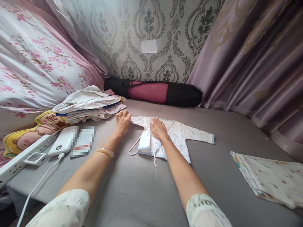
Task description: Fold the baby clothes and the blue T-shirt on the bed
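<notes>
A small white baby shirt (pixel 175 138) with pale blue trim and thin tie strings lies spread on the grey sheet (pixel 137 195). My left hand (pixel 123 121) is closed around the end of its left sleeve, which is stretched out sideways. On the shirt's upper chest, my right hand (pixel 158 128) rests flat with its fingers extended, pressing the cloth. The other sleeve reaches out to the right, with its blue cuff showing. Strings hang from the front and trail over the sheet below the hem.
Folded clothes (pixel 87 104) are piled at the back left, near a yellow cartoon pillow (pixel 26 138). A power strip (pixel 26 154), a white power bank (pixel 62 142) with a cable and a blurred packet (pixel 82 142) lie left. Folded printed cloth (pixel 272 179) is right; a black-and-red bag (pixel 151 92) lies along the wall.
</notes>
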`<state>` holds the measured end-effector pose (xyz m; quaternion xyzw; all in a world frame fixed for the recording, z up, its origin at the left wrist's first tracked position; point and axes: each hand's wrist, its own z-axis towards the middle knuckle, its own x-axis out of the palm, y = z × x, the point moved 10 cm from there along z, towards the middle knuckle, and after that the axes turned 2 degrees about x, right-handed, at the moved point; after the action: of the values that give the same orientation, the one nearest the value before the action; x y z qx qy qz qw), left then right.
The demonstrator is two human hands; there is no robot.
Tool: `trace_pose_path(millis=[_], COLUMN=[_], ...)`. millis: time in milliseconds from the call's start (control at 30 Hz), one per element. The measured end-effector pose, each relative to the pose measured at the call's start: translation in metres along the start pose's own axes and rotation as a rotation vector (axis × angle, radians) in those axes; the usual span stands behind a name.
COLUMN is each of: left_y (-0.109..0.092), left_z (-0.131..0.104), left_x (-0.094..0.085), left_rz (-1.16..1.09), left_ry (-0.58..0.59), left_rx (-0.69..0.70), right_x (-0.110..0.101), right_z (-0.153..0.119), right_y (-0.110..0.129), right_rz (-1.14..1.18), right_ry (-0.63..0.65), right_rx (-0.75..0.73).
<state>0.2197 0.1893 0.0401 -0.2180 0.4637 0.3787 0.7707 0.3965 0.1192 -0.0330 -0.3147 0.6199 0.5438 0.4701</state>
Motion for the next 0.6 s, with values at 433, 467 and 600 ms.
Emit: trace_pose_path(millis=[433,467,600], left_y=[0.089,0.088,0.086], left_z=[-0.014,-0.011,-0.003], left_x=[0.057,0.061,0.072], left_rz=[-0.235,-0.241,-0.22], left_ry=[0.315,0.343,0.447], left_rx=[-0.657,-0.668,-0.705], right_x=[0.0,0.0,-0.001], right_z=[-0.001,-0.001,-0.002], right_y=[0.001,0.001,0.002], right_rz=[-0.027,-0.028,-0.021], right_ry=[-0.005,-0.004,0.001], right_rx=[-0.005,-0.005,-0.002])
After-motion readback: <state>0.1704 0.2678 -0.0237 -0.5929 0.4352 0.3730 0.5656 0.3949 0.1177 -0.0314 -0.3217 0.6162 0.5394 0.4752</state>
